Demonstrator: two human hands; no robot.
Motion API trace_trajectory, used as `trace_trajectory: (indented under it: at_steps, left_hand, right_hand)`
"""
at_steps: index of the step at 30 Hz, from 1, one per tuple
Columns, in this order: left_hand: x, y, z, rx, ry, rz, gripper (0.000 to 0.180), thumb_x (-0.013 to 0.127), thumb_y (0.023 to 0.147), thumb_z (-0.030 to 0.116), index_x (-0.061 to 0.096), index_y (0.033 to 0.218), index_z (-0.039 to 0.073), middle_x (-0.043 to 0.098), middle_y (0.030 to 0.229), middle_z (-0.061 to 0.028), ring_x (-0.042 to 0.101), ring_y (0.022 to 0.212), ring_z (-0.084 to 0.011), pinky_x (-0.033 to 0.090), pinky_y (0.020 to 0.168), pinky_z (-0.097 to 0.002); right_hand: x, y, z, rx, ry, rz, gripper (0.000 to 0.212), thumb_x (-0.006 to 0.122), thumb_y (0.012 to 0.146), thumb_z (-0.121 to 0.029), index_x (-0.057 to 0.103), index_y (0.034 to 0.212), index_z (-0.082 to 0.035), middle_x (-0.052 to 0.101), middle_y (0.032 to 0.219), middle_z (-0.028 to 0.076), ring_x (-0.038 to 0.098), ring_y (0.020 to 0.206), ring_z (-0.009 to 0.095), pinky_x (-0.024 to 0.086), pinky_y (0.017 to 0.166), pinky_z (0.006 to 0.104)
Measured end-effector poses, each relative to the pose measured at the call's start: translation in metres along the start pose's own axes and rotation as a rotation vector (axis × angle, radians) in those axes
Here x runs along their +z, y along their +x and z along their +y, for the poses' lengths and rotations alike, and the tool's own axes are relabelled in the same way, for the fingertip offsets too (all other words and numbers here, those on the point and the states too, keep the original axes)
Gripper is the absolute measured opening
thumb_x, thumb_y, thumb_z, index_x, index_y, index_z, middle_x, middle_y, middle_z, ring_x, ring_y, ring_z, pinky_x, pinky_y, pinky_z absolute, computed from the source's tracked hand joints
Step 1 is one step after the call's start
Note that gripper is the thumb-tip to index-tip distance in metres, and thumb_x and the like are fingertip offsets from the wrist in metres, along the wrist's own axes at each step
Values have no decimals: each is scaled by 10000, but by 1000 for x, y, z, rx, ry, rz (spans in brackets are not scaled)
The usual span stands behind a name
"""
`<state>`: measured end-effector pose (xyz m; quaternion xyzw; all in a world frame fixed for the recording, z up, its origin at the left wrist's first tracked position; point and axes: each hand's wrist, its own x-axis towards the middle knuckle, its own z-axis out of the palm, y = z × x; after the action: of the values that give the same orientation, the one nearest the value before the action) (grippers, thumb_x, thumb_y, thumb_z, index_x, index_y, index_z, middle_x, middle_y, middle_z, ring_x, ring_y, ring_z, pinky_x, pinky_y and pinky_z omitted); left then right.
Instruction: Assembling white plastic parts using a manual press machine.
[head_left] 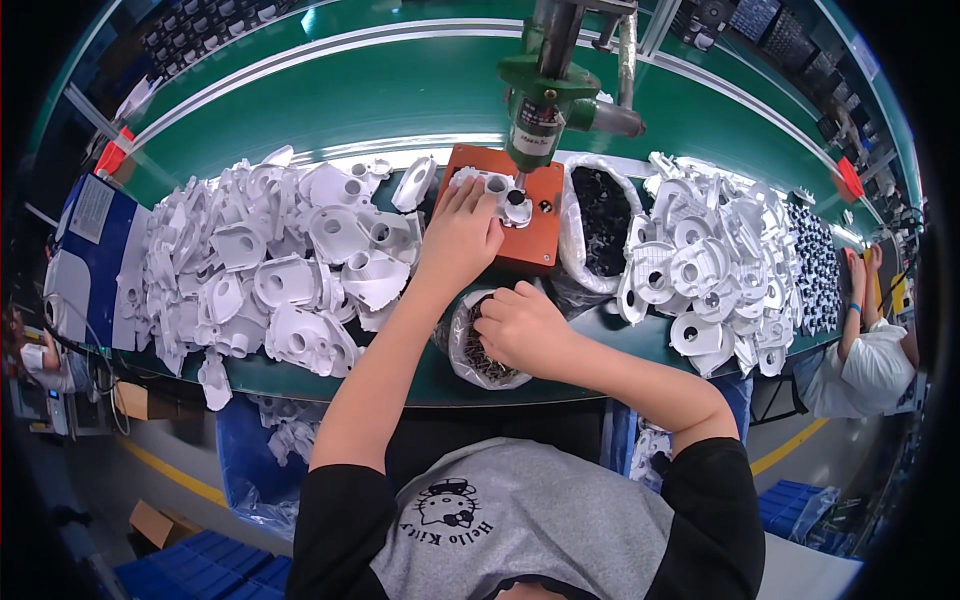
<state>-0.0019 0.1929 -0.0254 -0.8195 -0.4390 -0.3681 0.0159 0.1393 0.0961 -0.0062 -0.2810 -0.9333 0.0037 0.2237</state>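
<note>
White plastic housing (515, 214) on boxy orange block (546, 180), upper center.
Left hand (462, 228) flat atop; right hand (525, 330) curled into filmy bag (461, 352); grips unclear.

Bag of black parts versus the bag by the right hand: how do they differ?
The bag of black parts looks larger and sits farther from the person; the bag by the right hand is smaller and nearer. The first holds black pieces; the second, small brownish ones. The right hand is at the second, not the first. Both are whitish plastic, open on top.
</note>
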Motion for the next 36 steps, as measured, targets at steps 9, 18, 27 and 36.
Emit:
trace_trajectory:
  at_steps: [9,18,27,36]
  left_hand:
    - [-1,0,2,-2,-5,20,313,563,792,121,553,1049,-57,582,1169,-249,543,1130,-377,377,1032,-452]
    - [-2,0,6,-1,43,23,273,550,743,140,569,933,-55,561,1160,-277,528,1127,-384,340,1045,-470]
    - [15,1,4,-62,101,-33,378,547,754,128,565,1037,-121,568,1149,-285,541,1132,-370,353,1043,-460]
    - [-3,2,4,-30,-34,-42,345,568,787,92,533,1081,-86,560,1199,-256,509,1165,-389,355,1051,-456]
  right_hand:
    - [-3,8,-3,56,23,-47,92,639,640,-157,570,635,-96,542,673,44,565,690,208,390,630,343]
    - [-35,21,7,257,368,-301,120,627,673,-62,654,775,-6,621,727,149,609,717,320,499,663,400]
    - [-55,15,59,648,680,-210,124,660,779,-83,658,816,35,629,687,94,579,627,122,461,593,287]
    - [-31,20,132,721,538,123,297,678,762,-234,692,897,31,677,808,187,654,736,282,496,729,342]
